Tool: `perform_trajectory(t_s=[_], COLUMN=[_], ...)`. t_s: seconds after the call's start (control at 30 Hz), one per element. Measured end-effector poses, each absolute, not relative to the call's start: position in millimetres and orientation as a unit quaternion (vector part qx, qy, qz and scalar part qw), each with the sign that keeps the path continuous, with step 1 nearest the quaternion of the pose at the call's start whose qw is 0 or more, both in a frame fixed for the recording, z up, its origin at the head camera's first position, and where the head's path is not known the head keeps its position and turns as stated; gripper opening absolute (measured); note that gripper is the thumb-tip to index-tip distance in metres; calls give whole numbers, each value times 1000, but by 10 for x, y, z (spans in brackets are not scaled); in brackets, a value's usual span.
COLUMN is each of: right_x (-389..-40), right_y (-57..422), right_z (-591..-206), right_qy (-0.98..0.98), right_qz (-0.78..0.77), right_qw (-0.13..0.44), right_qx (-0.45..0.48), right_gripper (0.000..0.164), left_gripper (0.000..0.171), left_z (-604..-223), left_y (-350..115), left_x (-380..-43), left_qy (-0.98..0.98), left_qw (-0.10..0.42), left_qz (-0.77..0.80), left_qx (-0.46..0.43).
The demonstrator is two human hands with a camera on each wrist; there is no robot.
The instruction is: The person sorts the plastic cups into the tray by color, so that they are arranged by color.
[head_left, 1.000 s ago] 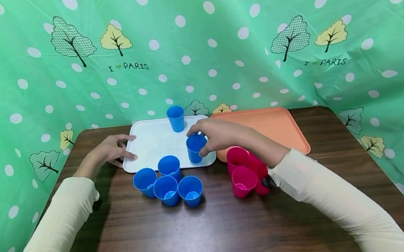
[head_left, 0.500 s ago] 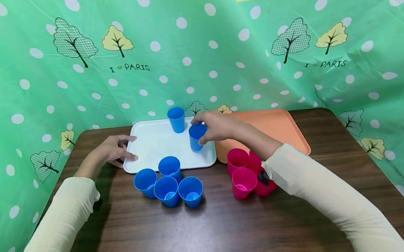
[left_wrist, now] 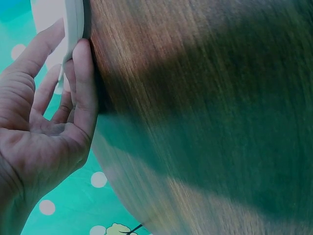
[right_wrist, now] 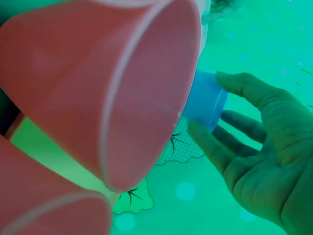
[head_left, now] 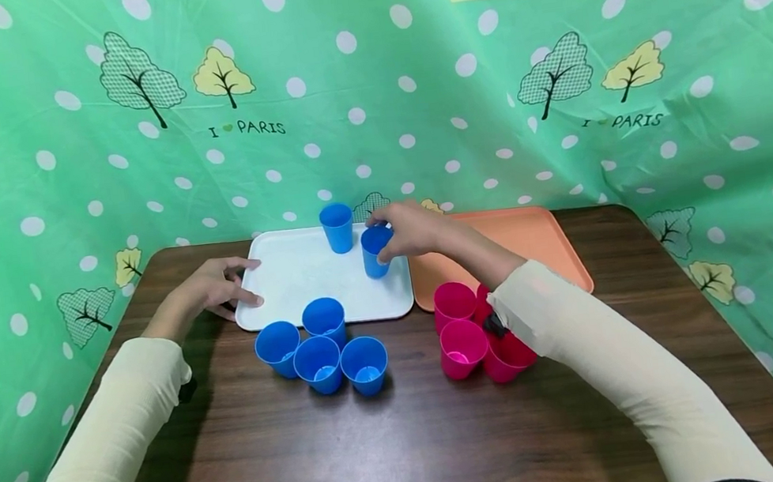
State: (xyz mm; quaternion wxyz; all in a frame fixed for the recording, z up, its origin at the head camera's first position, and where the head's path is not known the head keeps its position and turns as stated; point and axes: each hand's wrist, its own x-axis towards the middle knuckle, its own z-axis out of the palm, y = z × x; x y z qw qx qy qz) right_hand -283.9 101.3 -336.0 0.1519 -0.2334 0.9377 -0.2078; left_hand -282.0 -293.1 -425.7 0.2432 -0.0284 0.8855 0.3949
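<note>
In the head view my left hand (head_left: 214, 286) holds the left edge of a white tray (head_left: 290, 272), thumb and fingertips on its rim; the left wrist view shows that rim between thumb and fingers. Over the tray's right side, my right hand (head_left: 414, 230) grips a blue cup (head_left: 375, 256) near its rim. The right wrist view shows thumb and fingers around this cup (right_wrist: 208, 100). Just behind and left of it, another blue cup (head_left: 338, 229) stands upright on the tray.
Several upright blue cups (head_left: 318, 366) cluster on the wooden table (head_left: 355, 467) before the white tray. Several pink cups (head_left: 463, 347) stand under my right wrist, some partly hidden by the sleeve. An orange tray (head_left: 523, 245) lies to the right, and a patterned curtain (head_left: 369, 84) hangs behind.
My right hand has moved the blue cup backward and slightly right across the white tray. The pink cups by my wrist have shifted a little. My left hand has stayed put.
</note>
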Motion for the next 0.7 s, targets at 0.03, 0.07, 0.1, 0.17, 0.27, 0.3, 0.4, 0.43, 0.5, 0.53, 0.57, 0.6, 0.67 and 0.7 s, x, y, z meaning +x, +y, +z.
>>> perform_trajectory(t_s=[0.03, 0.07, 0.1, 0.17, 0.27, 0.3, 0.4, 0.43, 0.5, 0.53, 0.57, 0.6, 0.67, 0.7], right_x=[-2849, -2861, -2872, -2899, -2942, -2958, -3010, -3029, -3065, -3081, -3099, -3114, -3138, -3149], right_y=[1011, 1010, 1007, 1002, 993, 990, 976, 969, 955, 948, 940, 933, 918, 909], right_z=[-3356, -3353, -3349, -3341, -3317, -3307, -3284, -3280, -3281, -3284, -3290, -3297, -3309, -3315], right_qy=[938, 939, 940, 941, 943, 942, 942, 942, 943, 944, 945, 946, 947, 948], right_qz=[-207, -204, -202, -196, -192, -193, -197, -197, -198, -197, -195, -193, -193, -193], right_qw=[151, 151, 149, 145, 139, 137, 136, 135, 133, 132, 131, 131, 134, 136], right_qx=[-233, -232, -232, -233, -236, -236, -236, -236, -233, -231, -229, -226, -218, -213], right_gripper=[68, 68, 68, 67, 65, 64, 63, 63, 64, 64, 64, 64, 65, 65], left_gripper=[96, 96, 96, 96, 96, 96, 95, 95, 95, 94, 94, 94, 94, 95], left_z=[-4256, -4256, -4255, -4255, -4254, -4255, -4263, -4268, -4277, -4281, -4285, -4289, -4289, -4289], left_y=[-2932, -2932, -2933, -2936, -2937, -2939, -2944, -2946, -2951, -2952, -2953, -2953, -2952, -2950], left_x=[-2820, -2820, -2819, -2818, -2823, -2826, -2840, -2844, -2851, -2853, -2855, -2857, -2853, -2849], left_qy=[886, 886, 886, 886, 885, 885, 886, 885, 886, 886, 886, 885, 885, 885], left_qw=[243, 243, 243, 243, 244, 244, 243, 243, 244, 245, 245, 246, 247, 248], left_qz=[394, 395, 395, 395, 395, 395, 395, 395, 394, 394, 393, 394, 392, 392], left_qx=[-28, -27, -26, -25, -24, -25, -27, -28, -29, -29, -29, -30, -30, -30])
